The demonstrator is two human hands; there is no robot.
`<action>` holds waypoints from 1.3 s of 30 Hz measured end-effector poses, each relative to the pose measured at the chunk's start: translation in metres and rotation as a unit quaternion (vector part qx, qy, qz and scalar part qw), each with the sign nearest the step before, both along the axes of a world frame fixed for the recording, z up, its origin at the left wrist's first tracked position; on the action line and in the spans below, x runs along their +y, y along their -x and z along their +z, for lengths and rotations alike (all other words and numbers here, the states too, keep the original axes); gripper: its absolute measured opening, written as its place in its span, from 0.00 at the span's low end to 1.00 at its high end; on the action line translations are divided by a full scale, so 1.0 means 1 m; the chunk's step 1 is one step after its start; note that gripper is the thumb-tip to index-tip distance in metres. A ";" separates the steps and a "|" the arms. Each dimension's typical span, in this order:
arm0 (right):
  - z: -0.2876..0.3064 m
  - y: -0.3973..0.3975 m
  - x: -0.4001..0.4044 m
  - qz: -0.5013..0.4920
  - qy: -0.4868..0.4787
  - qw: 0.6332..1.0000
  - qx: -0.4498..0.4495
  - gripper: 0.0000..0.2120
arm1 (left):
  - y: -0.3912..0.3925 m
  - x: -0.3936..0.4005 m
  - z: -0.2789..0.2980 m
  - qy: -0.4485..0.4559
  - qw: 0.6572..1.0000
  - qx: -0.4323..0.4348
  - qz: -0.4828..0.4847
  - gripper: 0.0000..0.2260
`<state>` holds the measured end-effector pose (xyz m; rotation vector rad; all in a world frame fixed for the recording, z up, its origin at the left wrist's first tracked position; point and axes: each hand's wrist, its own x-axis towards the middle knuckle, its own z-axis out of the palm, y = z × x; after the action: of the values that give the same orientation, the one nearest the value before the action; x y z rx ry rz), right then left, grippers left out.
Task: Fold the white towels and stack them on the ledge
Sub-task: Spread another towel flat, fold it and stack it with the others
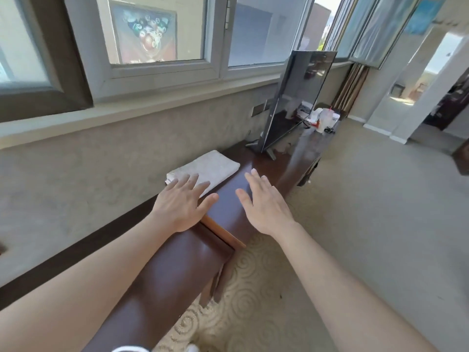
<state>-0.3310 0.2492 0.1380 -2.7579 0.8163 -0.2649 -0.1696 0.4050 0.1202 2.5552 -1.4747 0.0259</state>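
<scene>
A folded white towel [210, 167] lies flat on the dark brown wooden ledge [266, 166] against the wall. My left hand [181, 201] is spread with straight fingers, its fingertips over the towel's near edge. My right hand [266, 201] hovers open to the right of the towel, palm down above the bare ledge top. Neither hand holds anything.
A flat-screen TV [297, 97] stands farther along the ledge, with cups and clutter [323, 119] behind it. A window sill [127, 110] runs above the wall. Patterned beige carpet [253, 301] covers the floor to the right.
</scene>
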 end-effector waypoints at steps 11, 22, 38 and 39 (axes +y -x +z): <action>-0.039 -0.078 -0.148 0.009 -0.041 0.997 0.070 0.32 | -0.084 -0.114 -0.051 -0.076 0.993 0.076 0.053 0.36; -0.099 -0.182 -0.266 0.145 -0.053 0.982 0.105 0.30 | -0.134 -0.195 -0.098 -0.129 0.975 0.101 0.147 0.35; -0.229 -0.313 -0.365 0.414 0.014 0.886 0.211 0.39 | -0.145 -0.301 -0.210 -0.148 0.920 0.150 0.329 0.32; -0.233 -0.318 -0.366 0.427 0.015 0.881 0.202 0.40 | -0.147 -0.303 -0.214 -0.158 0.919 0.134 0.336 0.33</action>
<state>-0.0133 -0.1165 -0.0950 -2.9167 -0.4001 0.4802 -0.0230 0.1016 -0.0934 3.0346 -0.4851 -0.4802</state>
